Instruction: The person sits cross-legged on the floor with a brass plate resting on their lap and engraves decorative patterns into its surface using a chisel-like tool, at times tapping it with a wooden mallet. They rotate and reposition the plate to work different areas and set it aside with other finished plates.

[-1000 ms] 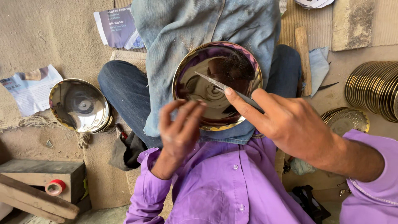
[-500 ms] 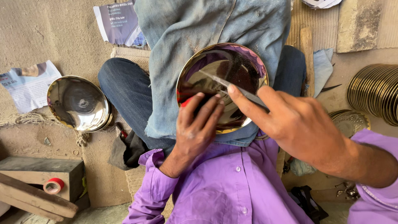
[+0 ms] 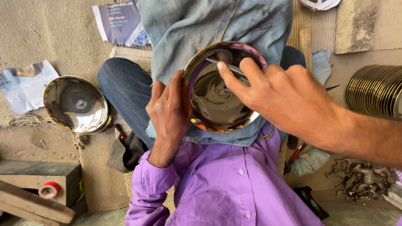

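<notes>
A shiny round metal plate (image 3: 213, 100) rests on my lap, over a piece of denim cloth (image 3: 209, 25). My left hand (image 3: 169, 111) grips the plate's left rim, thumb and fingers curled over the edge. My right hand (image 3: 278, 94) reaches in from the right and pinches a thin metal tool (image 3: 226, 67), whose tip lies on the plate's upper inner face. I wear a purple shirt and blue jeans.
A second shiny metal plate (image 3: 77, 104) lies on the ground at left, beside newspaper sheets (image 3: 23, 86). A stack of metal discs (image 3: 374, 90) stands at right. Wooden blocks with a red tape roll (image 3: 49, 190) sit at lower left. Small metal pieces (image 3: 360, 180) lie at lower right.
My left hand has slid from under the plate's face to its left rim and closed on it. My right hand with the tool has moved up over the plate.
</notes>
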Available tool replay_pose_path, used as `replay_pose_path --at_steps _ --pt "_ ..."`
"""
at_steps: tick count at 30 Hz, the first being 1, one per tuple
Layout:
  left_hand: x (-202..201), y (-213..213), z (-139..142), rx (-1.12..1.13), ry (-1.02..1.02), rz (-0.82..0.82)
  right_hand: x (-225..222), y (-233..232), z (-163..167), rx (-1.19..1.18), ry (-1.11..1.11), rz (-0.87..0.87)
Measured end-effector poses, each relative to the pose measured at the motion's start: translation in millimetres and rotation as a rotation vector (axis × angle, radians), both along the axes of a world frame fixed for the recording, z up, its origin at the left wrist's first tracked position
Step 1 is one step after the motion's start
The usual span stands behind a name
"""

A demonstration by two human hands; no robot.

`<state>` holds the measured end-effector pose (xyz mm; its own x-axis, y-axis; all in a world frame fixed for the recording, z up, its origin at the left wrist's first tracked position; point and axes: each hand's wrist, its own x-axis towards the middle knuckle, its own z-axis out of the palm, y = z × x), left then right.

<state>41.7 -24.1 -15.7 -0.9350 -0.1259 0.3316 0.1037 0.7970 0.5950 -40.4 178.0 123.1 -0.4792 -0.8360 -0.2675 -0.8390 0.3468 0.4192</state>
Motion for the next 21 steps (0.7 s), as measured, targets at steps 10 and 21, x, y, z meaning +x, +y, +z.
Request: replay_pose_path --at_steps 10,21 --pt "19.0 7.9 -10.4 0.068 -0.021 0.086 8.1 -7.6 -3.6 -0.001 -0.077 0.070" --pt "51.9 17.7 -6.5 -0.253 0.193 -0.278 29.6 42.4 -5.5 -0.356 -0.295 -0.372"
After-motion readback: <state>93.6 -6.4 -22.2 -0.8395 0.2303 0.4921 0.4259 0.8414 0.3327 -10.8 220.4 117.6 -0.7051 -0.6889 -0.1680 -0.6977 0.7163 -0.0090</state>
